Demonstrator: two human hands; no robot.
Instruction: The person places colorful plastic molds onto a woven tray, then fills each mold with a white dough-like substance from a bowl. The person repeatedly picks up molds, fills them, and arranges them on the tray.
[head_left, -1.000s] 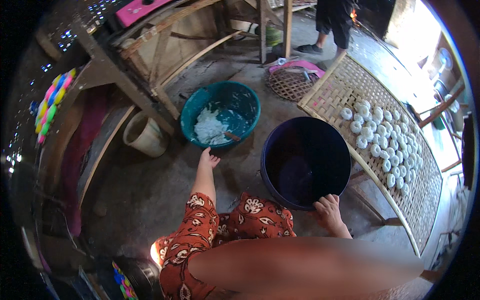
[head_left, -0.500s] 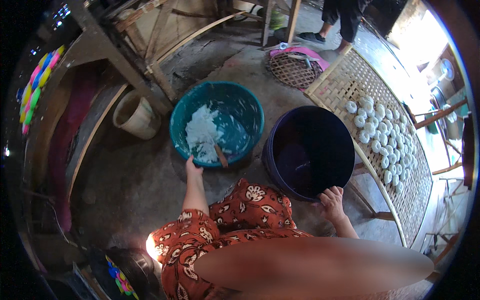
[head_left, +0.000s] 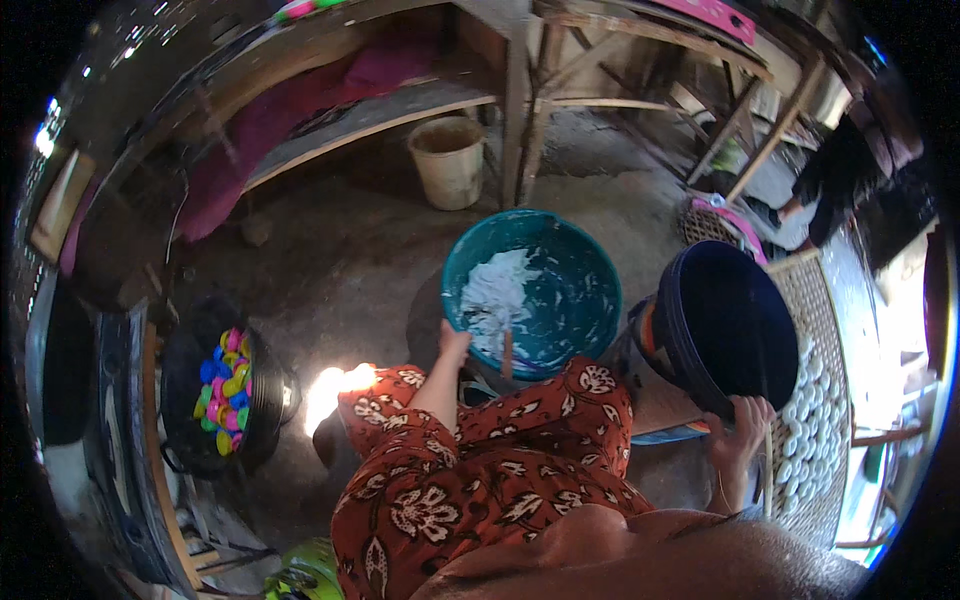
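Observation:
My left hand (head_left: 454,343) grips the near left rim of a teal plastic basin (head_left: 588,290), fingers closed over the edge. Inside the basin lies a soft white lump of dough or paste (head_left: 496,290), with white smears around it. A brown wooden handle (head_left: 507,354) sticks out over the near rim; its other end is hidden in the white mass. Right of the basin, a deep dark blue tub (head_left: 738,310) leans toward the right, its inside dark. My right hand (head_left: 748,425) is closed on the tub's near rim.
At right, a woven bamboo tray (head_left: 800,285) bears many white dough rings (head_left: 805,425). A cream bucket (head_left: 447,170) stands beyond the basin. To the left, a black pan (head_left: 185,375) holds colourful plastic pieces (head_left: 226,390). Another person (head_left: 850,175) is at upper right, near wooden stands.
The view has swung left, bringing the pan of colourful pieces into sight. The dark tub now tilts, showing its outer side. Both hands keep their hold on the rims.

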